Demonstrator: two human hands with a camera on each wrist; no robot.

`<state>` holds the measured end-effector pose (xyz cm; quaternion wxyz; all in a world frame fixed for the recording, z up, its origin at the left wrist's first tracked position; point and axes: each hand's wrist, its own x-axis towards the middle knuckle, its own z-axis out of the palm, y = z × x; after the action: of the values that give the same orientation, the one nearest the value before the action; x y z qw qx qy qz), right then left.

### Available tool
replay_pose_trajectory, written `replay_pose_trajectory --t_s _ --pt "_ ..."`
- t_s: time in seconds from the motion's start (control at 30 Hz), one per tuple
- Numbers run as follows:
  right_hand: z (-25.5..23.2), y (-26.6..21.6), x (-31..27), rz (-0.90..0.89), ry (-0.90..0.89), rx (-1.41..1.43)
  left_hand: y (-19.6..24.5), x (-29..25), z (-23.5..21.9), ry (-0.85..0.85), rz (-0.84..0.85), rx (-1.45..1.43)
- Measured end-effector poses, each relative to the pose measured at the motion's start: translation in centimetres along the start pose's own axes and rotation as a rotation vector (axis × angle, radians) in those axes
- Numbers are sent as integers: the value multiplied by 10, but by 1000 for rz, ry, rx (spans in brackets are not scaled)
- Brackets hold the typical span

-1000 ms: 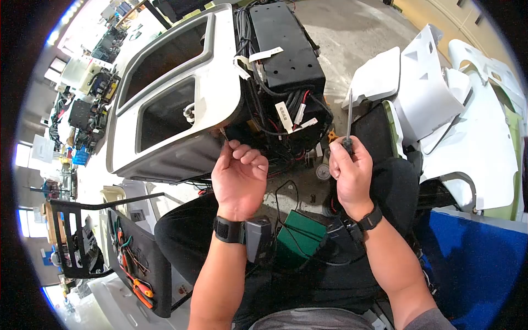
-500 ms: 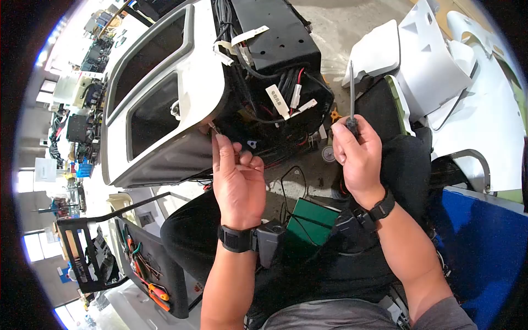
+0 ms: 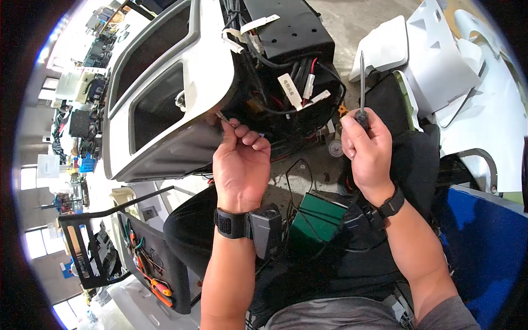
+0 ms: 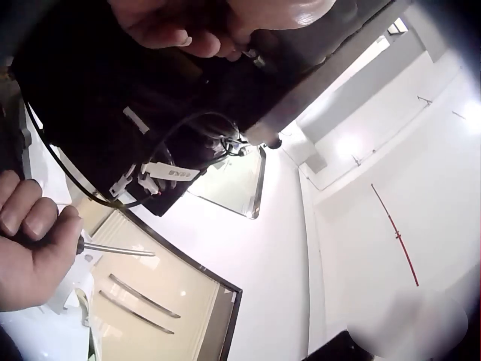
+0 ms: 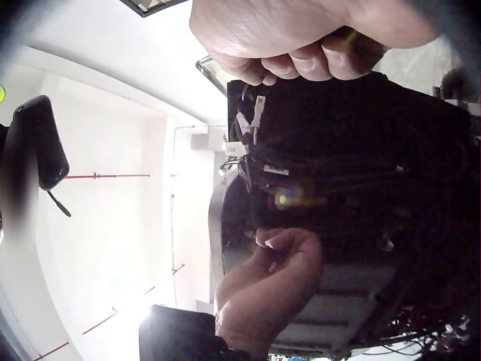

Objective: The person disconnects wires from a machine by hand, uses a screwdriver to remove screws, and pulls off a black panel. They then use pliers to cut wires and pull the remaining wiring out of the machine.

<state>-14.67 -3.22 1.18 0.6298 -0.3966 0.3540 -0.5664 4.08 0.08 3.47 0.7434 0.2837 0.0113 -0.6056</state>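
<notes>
a cluttered workshop floor lies below. the left hand [image 3: 240, 165] pinches a small screw [image 3: 221, 117] at its fingertips against the white panel [image 3: 209, 60]; beside it, the right hand [image 3: 367, 154] grips a screwdriver [image 3: 361, 88] upright.

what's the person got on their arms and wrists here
Both forearms are bare, with grey short sleeves just showing at the bottom edge. The left wrist wears a black strap carrying a dark grey boxy camera. The right wrist has a black band with a dark camera unit beside it.
</notes>
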Motion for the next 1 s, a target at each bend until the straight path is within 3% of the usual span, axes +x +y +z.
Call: replay_pose_trajectory --t_s 0.5,0.67,0.87,1.0 --pt "6 1 2 23 16 11 4 -9 0 45 -62 -10" --pt "3 -1 2 28 29 -2 -13 -20 -3 182 48 24" --pt "-1 1 0 35 38 -31 -17 -11 -3 172 76 79" --pt "-1 1 -1 47 28 -11 -20 -14 7 205 235 263"
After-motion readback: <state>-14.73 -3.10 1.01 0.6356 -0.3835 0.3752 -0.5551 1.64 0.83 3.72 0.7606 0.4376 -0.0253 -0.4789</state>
